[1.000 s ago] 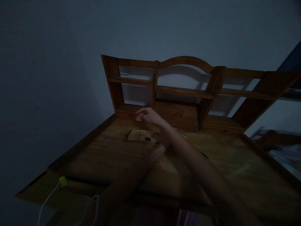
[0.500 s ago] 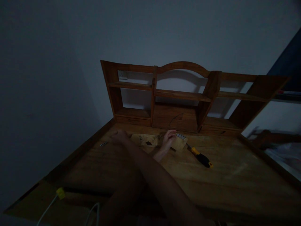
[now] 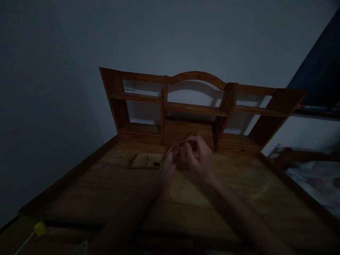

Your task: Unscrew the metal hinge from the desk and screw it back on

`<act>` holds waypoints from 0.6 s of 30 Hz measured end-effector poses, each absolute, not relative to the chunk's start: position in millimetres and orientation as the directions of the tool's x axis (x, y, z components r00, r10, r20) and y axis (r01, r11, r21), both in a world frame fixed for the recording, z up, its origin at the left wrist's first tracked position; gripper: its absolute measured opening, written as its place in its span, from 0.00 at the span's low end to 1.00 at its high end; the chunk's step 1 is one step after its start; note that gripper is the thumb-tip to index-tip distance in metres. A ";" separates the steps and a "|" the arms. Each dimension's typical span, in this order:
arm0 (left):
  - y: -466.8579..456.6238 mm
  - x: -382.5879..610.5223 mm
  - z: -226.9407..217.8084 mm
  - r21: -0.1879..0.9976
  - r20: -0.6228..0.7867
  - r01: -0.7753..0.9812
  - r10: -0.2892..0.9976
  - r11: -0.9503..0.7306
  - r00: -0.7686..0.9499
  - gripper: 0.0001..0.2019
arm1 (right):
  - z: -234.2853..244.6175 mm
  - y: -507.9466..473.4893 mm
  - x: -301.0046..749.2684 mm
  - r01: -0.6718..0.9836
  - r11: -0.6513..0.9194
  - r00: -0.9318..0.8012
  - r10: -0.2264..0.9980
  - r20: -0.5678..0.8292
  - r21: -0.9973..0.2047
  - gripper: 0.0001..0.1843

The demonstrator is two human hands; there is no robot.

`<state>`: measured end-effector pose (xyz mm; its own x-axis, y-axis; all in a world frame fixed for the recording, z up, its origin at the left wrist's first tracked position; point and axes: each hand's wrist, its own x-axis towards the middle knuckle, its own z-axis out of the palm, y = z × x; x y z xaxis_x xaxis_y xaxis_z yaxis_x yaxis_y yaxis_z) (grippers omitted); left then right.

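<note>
Over the back middle of the wooden desk, my two hands are close together. My left hand (image 3: 171, 159) is closed around a small wooden block (image 3: 183, 155), which is mostly covered by fingers and dim. My right hand (image 3: 200, 154) meets it from the right, with curled fingers and thumb pressed together against the block; anything pinched there is too dark and blurred to name. Just left of the hands lies a pale, stained wooden strip (image 3: 146, 160) with a dark hole. Farther left are thin metal rods (image 3: 103, 165). The yellow-and-black screwdriver is out of sight.
A wooden shelf unit (image 3: 195, 109) stands along the back of the desktop (image 3: 172, 205) against the wall. A yellow plug (image 3: 39, 228) with a white cable is at the front left. Raised edges (image 3: 79, 171) border the desk sides.
My right hand has moved from the far left, near the metal rods, to meet my left hand. The block is now between both hands. The screwdriver no longer shows, and the view has shifted slightly.
</note>
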<state>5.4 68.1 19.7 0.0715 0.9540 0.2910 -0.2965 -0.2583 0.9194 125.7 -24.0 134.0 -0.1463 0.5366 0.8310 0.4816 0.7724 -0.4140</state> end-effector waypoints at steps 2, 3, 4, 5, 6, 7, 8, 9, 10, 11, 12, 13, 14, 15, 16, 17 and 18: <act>71.7 4.9 20.3 0.855 0.207 -0.500 0.974 -0.137 0.087 0.11 | 113.9 -17.1 154.5 0.570 0.730 -0.208 0.573 0.792 -0.378 0.06; 73.3 4.9 19.6 0.812 0.178 -0.578 0.978 -0.083 0.110 0.14 | 103.0 -10.7 164.2 0.599 0.687 -0.206 0.628 0.750 -0.411 0.08; 74.6 5.1 18.3 0.778 0.164 -0.627 0.977 -0.045 0.134 0.17 | 91.9 -3.7 171.1 0.611 0.640 -0.182 0.686 0.704 -0.466 0.11; 75.7 5.2 16.6 0.764 0.163 -0.645 0.975 -0.028 0.152 0.19 | 81.0 2.8 175.5 0.599 0.594 -0.153 0.743 0.652 -0.537 0.16; 76.5 5.3 14.6 0.766 0.165 -0.643 0.971 -0.017 0.171 0.20 | 70.3 8.3 177.8 0.575 0.547 -0.126 0.794 0.595 -0.608 0.20; 76.9 5.3 12.5 0.776 0.169 -0.630 0.968 -0.014 0.187 0.21 | 60.2 12.2 178.1 0.536 0.514 -0.139 0.836 0.530 -0.670 0.24; 76.9 5.2 10.6 0.790 0.172 -0.612 0.964 -0.014 0.200 0.22 | 50.7 14.6 176.7 0.480 0.491 -0.172 0.865 0.471 -0.727 0.27; 76.4 4.9 9.1 0.806 0.172 -0.591 0.962 -0.013 0.214 0.23 | 42.0 15.6 174.0 0.407 0.462 -0.202 0.887 0.415 -0.788 0.27; 75.6 4.6 8.2 0.820 0.169 -0.572 0.960 -0.012 0.222 0.23 | 34.4 15.5 170.2 0.313 0.411 -0.224 0.908 0.353 -0.856 0.27; 74.3 4.1 8.1 0.831 0.162 -0.556 0.961 -0.010 0.225 0.24 | 27.8 14.8 165.7 0.225 0.355 -0.261 0.919 0.295 -0.908 0.26; 72.7 3.5 8.8 0.840 0.151 -0.543 0.964 -0.009 0.219 0.24 | 22.3 13.8 161.1 0.151 0.308 -0.280 0.925 0.258 -0.939 0.25; 70.9 2.9 10.1 0.845 0.143 -0.535 0.969 -0.012 0.204 0.24 | 18.0 12.9 156.7 0.087 0.259 -0.299 0.928 0.223 -0.962 0.26; 69.0 2.4 11.9 0.850 0.136 -0.527 0.972 -0.015 0.192 0.23 | 14.8 12.1 152.8 0.019 0.202 -0.302 0.935 0.187 -0.979 0.27; 67.1 1.9 14.1 0.853 0.138 -0.522 0.974 -0.024 0.180 0.23 | 12.5 11.7 149.9 -0.049 0.151 -0.308 0.938 0.159 -0.987 0.28; 65.4 1.5 16.3 0.855 0.144 -0.517 0.974 -0.035 0.173 0.23 | 10.9 11.6 148.2 -0.112 0.120 -0.317 0.937 0.149 -0.987 0.30; 64.0 1.4 18.2 0.860 0.151 -0.509 0.974 -0.044 0.171 0.23 | 9.9 11.7 147.5 -0.164 0.111 -0.323 0.933 0.160 -0.980 0.31; 62.7 1.3 19.8 0.865 0.161 -0.498 0.972 -0.057 0.169 0.22 | 9.3 12.0 148.0 -0.196 0.117 -0.324 0.929 0.177 -0.974 0.32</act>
<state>1.3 62.7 19.8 0.1686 0.9725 0.1609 -0.4977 -0.0569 0.8655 148.0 12.0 9.3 -0.3245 0.9291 0.1773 -0.1958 0.1174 -0.9736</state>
